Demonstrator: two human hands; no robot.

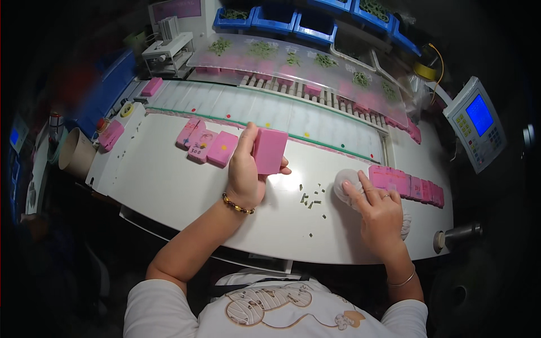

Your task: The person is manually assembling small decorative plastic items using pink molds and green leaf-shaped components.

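Observation:
Upright above the middle of the table, a flat pink block [270, 151] is gripped by my left hand [248, 172]. The thumb lies along its left edge, and fingertips show past its right side. My right hand [380, 217] rests with fingers spread on a white, rounded, cloth-like bundle [344, 181], which it partly hides. Small cut green pieces [307, 200] lie scattered on the table between my hands. Just beyond the right hand, a row of pink blocks [411, 185] stands close together. Several more pink blocks [207, 141] with marks on them lie beyond my left hand.
Behind the white table [186, 191] runs a conveyor [225, 104] with a green edge. A clear shelf [276, 53] holding green leaf piles spans it, with blue bins [273, 19] above. A keypad display [476, 124] stands right. A dark cylinder [462, 236] sits by the right edge.

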